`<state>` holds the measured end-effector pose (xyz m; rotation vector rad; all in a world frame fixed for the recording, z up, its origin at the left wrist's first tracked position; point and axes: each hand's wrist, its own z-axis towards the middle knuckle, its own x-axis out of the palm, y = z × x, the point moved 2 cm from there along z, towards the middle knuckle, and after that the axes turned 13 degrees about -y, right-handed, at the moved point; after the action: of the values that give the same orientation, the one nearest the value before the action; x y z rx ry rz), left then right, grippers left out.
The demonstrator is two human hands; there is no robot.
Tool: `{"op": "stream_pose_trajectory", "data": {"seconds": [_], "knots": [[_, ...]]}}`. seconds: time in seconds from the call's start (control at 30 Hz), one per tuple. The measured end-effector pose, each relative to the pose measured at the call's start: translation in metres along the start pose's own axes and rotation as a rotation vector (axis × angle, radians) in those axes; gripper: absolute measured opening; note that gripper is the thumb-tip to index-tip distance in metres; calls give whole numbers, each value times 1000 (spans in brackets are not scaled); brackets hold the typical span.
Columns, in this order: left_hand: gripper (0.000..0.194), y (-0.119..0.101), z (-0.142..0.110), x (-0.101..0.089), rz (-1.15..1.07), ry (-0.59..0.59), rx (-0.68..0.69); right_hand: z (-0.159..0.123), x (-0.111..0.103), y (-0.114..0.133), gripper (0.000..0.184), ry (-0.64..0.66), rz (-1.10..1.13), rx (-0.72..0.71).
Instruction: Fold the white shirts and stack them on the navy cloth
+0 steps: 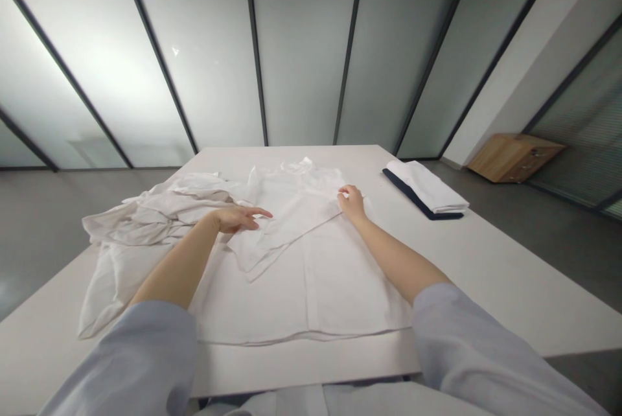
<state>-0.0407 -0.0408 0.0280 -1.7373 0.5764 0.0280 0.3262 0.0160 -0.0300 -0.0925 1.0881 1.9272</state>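
- The white shirt [267,309] lies spread on the table [510,280], midway between its left and right edges, its hem just inside the near edge and its collar end toward the far edge.
- A sleeve [286,228] of the shirt lies slantwise across the upper body, its lower border running from near the left hand down and then up toward the right hand.
- The left hand [240,218] is spread, index finger stretched out over the sleeve's left part; it grips nothing that shows, and whether the fingertips press the cloth cannot be told.
- The right hand [350,201] is narrow, thumb and fingers drawn together on the cloth at the sleeve's right end.
- A crumpled heap of white clothes [160,212] covers part of the table's left edge, just beside the shirt and beyond the left forearm.
- Along the right edge, toward the far right corner, a folded white cloth [430,186] rests on a folded navy cloth [413,201], well apart from the right hand.
- On the floor past that corner stands a wooden cabinet [510,157].
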Motion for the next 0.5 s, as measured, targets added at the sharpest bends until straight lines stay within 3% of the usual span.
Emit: {"op": "stream_pose_trajectory", "data": {"seconds": [0.13, 0.2, 0.3, 0.5], "knots": [[39, 1, 1, 7, -3, 148, -80, -36, 16, 47, 37, 533, 38, -511], [39, 1, 0, 9, -15, 190, -122, -51, 21, 63, 45, 674, 0, -625], [48, 1, -3, 10, 15, 203, -107, -60, 22, 73, 46, 727, -56, -636], [61, 9, 7, 0, 182, 92, -25, -53, 14, 75, 47, 748, -48, -618]]}}
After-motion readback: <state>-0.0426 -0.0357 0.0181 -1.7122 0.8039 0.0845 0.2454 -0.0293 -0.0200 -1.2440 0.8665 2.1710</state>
